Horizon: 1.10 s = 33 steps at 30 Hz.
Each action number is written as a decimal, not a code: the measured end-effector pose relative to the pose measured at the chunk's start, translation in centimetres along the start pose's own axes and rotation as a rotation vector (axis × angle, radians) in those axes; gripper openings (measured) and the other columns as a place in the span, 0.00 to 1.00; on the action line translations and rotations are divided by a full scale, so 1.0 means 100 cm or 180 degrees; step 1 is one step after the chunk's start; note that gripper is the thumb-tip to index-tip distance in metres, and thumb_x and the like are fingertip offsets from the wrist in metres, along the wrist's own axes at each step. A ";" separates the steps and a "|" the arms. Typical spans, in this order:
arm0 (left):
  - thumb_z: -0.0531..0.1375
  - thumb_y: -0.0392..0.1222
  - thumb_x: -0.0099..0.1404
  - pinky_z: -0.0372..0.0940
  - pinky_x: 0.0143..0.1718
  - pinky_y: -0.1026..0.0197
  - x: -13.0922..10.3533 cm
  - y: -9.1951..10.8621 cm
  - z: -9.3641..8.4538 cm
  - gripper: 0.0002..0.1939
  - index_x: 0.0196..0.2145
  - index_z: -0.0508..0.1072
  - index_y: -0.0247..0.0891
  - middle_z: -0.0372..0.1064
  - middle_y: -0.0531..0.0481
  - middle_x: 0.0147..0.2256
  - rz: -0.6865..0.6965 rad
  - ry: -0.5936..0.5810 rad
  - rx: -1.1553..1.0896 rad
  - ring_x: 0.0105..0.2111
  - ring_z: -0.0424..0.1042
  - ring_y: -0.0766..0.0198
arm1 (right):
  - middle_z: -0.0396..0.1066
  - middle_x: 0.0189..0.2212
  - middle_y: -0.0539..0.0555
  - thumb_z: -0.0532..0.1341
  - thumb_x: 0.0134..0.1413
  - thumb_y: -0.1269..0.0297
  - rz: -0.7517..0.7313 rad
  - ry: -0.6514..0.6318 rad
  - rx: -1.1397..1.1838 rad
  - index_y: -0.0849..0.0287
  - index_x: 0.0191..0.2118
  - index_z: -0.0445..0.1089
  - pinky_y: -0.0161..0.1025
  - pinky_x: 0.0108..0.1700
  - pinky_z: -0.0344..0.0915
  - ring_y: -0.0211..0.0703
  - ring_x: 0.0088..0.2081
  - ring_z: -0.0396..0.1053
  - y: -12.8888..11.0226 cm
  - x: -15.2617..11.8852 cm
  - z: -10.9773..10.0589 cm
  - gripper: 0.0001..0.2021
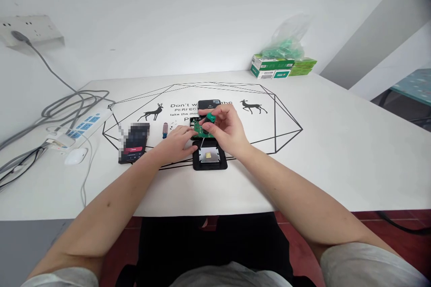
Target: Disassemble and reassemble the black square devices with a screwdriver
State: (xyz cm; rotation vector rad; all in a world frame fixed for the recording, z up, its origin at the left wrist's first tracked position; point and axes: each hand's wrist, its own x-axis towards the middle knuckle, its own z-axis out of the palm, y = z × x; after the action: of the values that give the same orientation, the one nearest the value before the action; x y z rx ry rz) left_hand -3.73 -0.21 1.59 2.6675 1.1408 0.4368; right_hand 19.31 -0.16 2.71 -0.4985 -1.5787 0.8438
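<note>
My right hand (229, 128) is closed around a screwdriver (210, 118) with a green and black handle, tilted over a green circuit board (198, 134). The board sits in a black housing, partly covered by my hands. My left hand (180, 141) grips the board's left side, fingertips on its edge and thumb nearer me. Just in front lies a black cover (210, 166) with a silver plate and a small yellowish pad. Between board and cover shows a thin pale line; I cannot tell whether it is the shaft or a wire.
Left of the board are a second screwdriver (164, 130), tiny dark pieces and a phone (134, 142). A black box-like piece (208, 104) lies behind. A power strip (85, 125), cables and a white mouse-like item (76, 156) are far left; green-and-white boxes (272, 67) stand back right.
</note>
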 end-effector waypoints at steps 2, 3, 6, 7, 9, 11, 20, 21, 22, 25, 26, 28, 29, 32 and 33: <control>0.60 0.47 0.76 0.64 0.67 0.36 0.000 0.000 0.000 0.20 0.62 0.73 0.43 0.71 0.40 0.61 0.0007 0.0000 0.0005 0.63 0.66 0.42 | 0.82 0.51 0.53 0.71 0.66 0.51 -0.0171 0.0111 -0.0293 0.47 0.48 0.67 0.47 0.44 0.78 0.43 0.42 0.80 0.000 0.000 -0.002 0.15; 0.60 0.47 0.76 0.64 0.67 0.37 0.000 0.000 0.000 0.20 0.62 0.73 0.43 0.71 0.40 0.61 0.0004 0.0003 0.0018 0.63 0.66 0.42 | 0.82 0.50 0.53 0.71 0.66 0.51 -0.0248 0.0148 -0.0459 0.48 0.49 0.69 0.48 0.44 0.78 0.43 0.42 0.79 -0.002 0.001 -0.004 0.14; 0.60 0.47 0.76 0.65 0.66 0.38 0.000 0.000 0.000 0.19 0.61 0.73 0.41 0.71 0.39 0.59 0.0013 -0.0002 0.0036 0.62 0.67 0.42 | 0.83 0.49 0.53 0.68 0.69 0.50 -0.0359 0.0126 -0.0893 0.46 0.54 0.76 0.49 0.45 0.76 0.44 0.42 0.78 -0.007 0.001 -0.007 0.13; 0.59 0.47 0.76 0.66 0.66 0.38 0.000 0.000 0.000 0.19 0.61 0.74 0.41 0.71 0.39 0.59 0.0016 -0.0012 0.0039 0.62 0.67 0.42 | 0.84 0.50 0.53 0.67 0.70 0.50 -0.0375 0.0073 -0.0984 0.45 0.56 0.77 0.49 0.45 0.76 0.45 0.41 0.77 -0.008 0.001 -0.007 0.14; 0.59 0.48 0.76 0.65 0.66 0.36 0.000 0.001 -0.001 0.19 0.60 0.74 0.41 0.71 0.39 0.59 0.0002 -0.0017 0.0066 0.62 0.67 0.41 | 0.84 0.50 0.53 0.64 0.73 0.51 -0.0433 -0.0038 -0.1107 0.44 0.60 0.76 0.51 0.47 0.77 0.46 0.42 0.77 -0.010 0.001 -0.007 0.16; 0.59 0.49 0.76 0.64 0.67 0.34 0.000 0.001 -0.001 0.19 0.60 0.74 0.41 0.71 0.38 0.60 -0.0020 -0.0009 0.0100 0.62 0.67 0.40 | 0.83 0.49 0.54 0.59 0.76 0.53 -0.0524 -0.0070 -0.1220 0.45 0.62 0.76 0.54 0.51 0.77 0.48 0.45 0.77 -0.010 0.001 -0.005 0.16; 0.59 0.49 0.76 0.63 0.70 0.36 0.000 -0.001 0.001 0.21 0.62 0.73 0.41 0.68 0.38 0.64 -0.0030 -0.0022 0.0023 0.67 0.64 0.41 | 0.74 0.45 0.54 0.67 0.68 0.59 -0.0555 0.0096 -0.1356 0.49 0.56 0.71 0.50 0.47 0.76 0.47 0.45 0.73 -0.005 0.004 -0.006 0.13; 0.59 0.49 0.76 0.63 0.70 0.37 0.000 -0.001 0.001 0.21 0.63 0.73 0.42 0.68 0.38 0.65 -0.0028 -0.0019 -0.0003 0.68 0.63 0.41 | 0.74 0.48 0.55 0.67 0.67 0.59 -0.0576 0.0100 -0.1332 0.49 0.55 0.70 0.51 0.48 0.76 0.49 0.48 0.74 -0.004 0.004 -0.006 0.13; 0.59 0.49 0.76 0.62 0.71 0.37 0.000 -0.001 0.000 0.22 0.63 0.72 0.42 0.68 0.38 0.65 -0.0027 -0.0016 -0.0025 0.69 0.63 0.42 | 0.74 0.52 0.56 0.67 0.67 0.59 -0.0588 0.0090 -0.1254 0.48 0.54 0.69 0.53 0.50 0.77 0.50 0.51 0.75 -0.003 0.004 -0.006 0.13; 0.59 0.48 0.76 0.61 0.71 0.37 -0.001 0.000 0.000 0.22 0.64 0.72 0.43 0.67 0.39 0.66 -0.0047 -0.0019 -0.0060 0.69 0.62 0.42 | 0.72 0.63 0.58 0.67 0.69 0.59 -0.0439 -0.0062 -0.0792 0.47 0.55 0.65 0.54 0.54 0.78 0.50 0.56 0.78 -0.003 0.001 -0.004 0.14; 0.59 0.47 0.76 0.61 0.71 0.36 -0.001 0.000 -0.001 0.22 0.64 0.72 0.44 0.68 0.39 0.66 -0.0060 -0.0022 -0.0058 0.69 0.63 0.42 | 0.73 0.63 0.58 0.67 0.69 0.59 -0.0345 -0.0113 -0.0672 0.47 0.55 0.64 0.53 0.54 0.79 0.48 0.54 0.80 -0.003 -0.001 -0.003 0.15; 0.59 0.47 0.76 0.61 0.71 0.35 -0.001 0.001 -0.002 0.22 0.65 0.71 0.44 0.68 0.40 0.66 -0.0073 -0.0036 -0.0048 0.68 0.63 0.42 | 0.77 0.59 0.57 0.67 0.69 0.59 -0.0233 -0.0087 -0.0649 0.48 0.55 0.63 0.52 0.52 0.80 0.45 0.48 0.82 -0.003 -0.003 -0.001 0.15; 0.59 0.47 0.76 0.60 0.71 0.35 -0.001 0.002 -0.002 0.22 0.65 0.71 0.44 0.68 0.40 0.66 -0.0071 -0.0044 -0.0047 0.68 0.63 0.42 | 0.78 0.57 0.57 0.68 0.68 0.59 -0.0224 -0.0010 -0.0744 0.48 0.54 0.64 0.52 0.51 0.80 0.45 0.46 0.82 -0.004 -0.004 0.000 0.15; 0.59 0.47 0.76 0.60 0.71 0.35 0.000 0.002 -0.002 0.22 0.65 0.71 0.43 0.68 0.39 0.65 -0.0060 -0.0064 -0.0043 0.68 0.63 0.42 | 0.81 0.53 0.56 0.71 0.65 0.60 -0.0339 0.0240 -0.1130 0.48 0.53 0.69 0.55 0.55 0.79 0.50 0.50 0.82 -0.006 -0.003 0.000 0.15; 0.59 0.47 0.76 0.61 0.70 0.35 0.000 0.002 -0.002 0.22 0.65 0.71 0.43 0.69 0.39 0.64 -0.0067 -0.0060 -0.0035 0.68 0.63 0.42 | 0.82 0.53 0.56 0.72 0.64 0.60 -0.0414 0.0245 -0.1229 0.48 0.54 0.71 0.56 0.56 0.79 0.52 0.52 0.81 -0.007 -0.002 -0.001 0.16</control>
State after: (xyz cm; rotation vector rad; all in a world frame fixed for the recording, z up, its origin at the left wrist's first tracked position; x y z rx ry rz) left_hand -3.67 -0.31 1.85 2.6419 1.1566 0.4121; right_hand 19.55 -0.70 3.10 -0.6857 -1.6890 0.4153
